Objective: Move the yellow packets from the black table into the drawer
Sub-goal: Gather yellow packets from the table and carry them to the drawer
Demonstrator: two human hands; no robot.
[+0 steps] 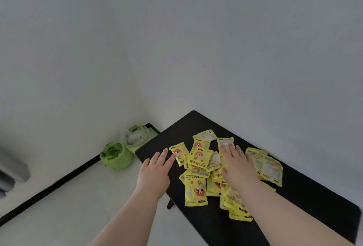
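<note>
I see the yellow packets (198, 157) lying in a loose, overlapping heap on the black table (184, 128). A few more packets are apart at 3 o'clock of the heap, and some reach toward the near end at 6 o'clock. None of them is lifted yet. The drawer is not in view, so I cannot say where it stands or if it is open.

The left hand (155, 169) comes in from 9 o'clock with fingers straight and together. The fingertips just touch the edge of the outermost packet, and the hand holds nothing. The right hand (236, 164) lies flat on top of the heap, fingers stretched toward 12 o'clock. It presses on the packets but grips none.

I judge this to be a gathering step, so here are my worries. The packets look smooth and flat, and a sweep with flat hands may push them sideways instead of collecting them. One long packet at 7 o'clock lies close to the table edge and could slide to the floor. On the floor at 10 o'clock of the table stand two green baskets (116, 155), and a pushed packet may fall near them.
</note>
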